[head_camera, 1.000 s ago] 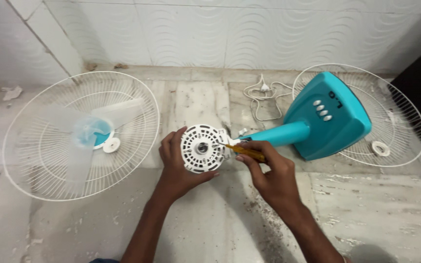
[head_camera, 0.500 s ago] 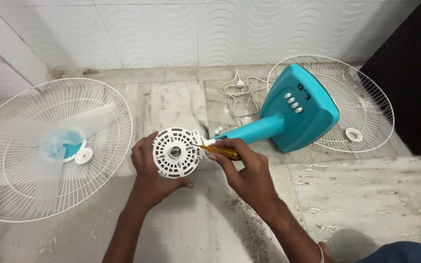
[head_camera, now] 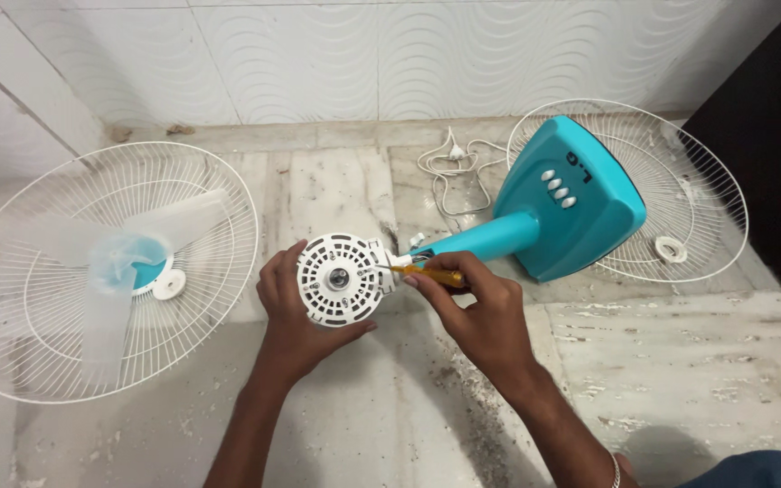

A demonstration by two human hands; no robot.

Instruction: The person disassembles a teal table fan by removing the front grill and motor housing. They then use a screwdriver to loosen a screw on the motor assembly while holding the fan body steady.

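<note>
A: In the containers?

B: Two round white wire fan guards on the floor, used like shallow trays. In the left wire guard (head_camera: 20,352), a translucent pale three-bladed fan blade (head_camera: 115,271) with a blue hub and a small white round cap (head_camera: 170,285). On the right wire guard (head_camera: 711,212), a second small white round cap (head_camera: 670,249) and part of the teal plastic fan base (head_camera: 580,203) with four grey buttons.

A: And the hands?

B: Left hand (head_camera: 296,321) with fingers curled around the round white vented motor housing (head_camera: 338,278), just above the floor at centre, at the end of the teal fan neck (head_camera: 490,237). Right hand (head_camera: 481,312) with fingers clamped on a yellow-handled screwdriver (head_camera: 431,274), tip against the housing's right edge.

A: Surface and room?

B: Stained pale marble floor (head_camera: 698,361), dark grit near the wrists. White wavy-patterned wall tiles (head_camera: 318,54) behind. White power cord (head_camera: 454,167) coiled by the wall. Dark panel at far right.
</note>
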